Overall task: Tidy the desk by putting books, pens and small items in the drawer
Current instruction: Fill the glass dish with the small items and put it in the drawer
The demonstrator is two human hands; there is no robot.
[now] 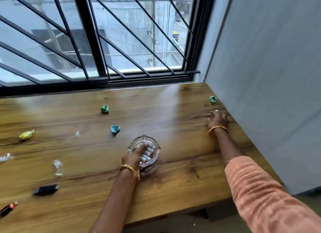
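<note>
Left hand sits low in the centre of the frame, fingers curled over the near rim of a clear glass ashtray and grasping it; a thumb or finger reaches inside, where several small white paper rolls lie packed together; a gold bangle circles that wrist. Over at the right edge of the wooden desk, the right hand lies on the surface beside the grey wall, fingers spread loosely forward; the blur makes it hard to say, but it seems to hold nothing; an orange bangle shows at the wrist, a peach ribbed sleeve fills the lower right. Just beyond those fingertips, a crumpled green paper ball rests near the wall; a second green ball sits up the middle; a blue crumpled ball lies between it and the ashtray. On the left side: a yellow-green wrapped sweet; clear plastic scraps; a black rectangular flash drive; a dark lighter with a red tip at the lower left corner. A black barred window spans the upper frame.
</note>
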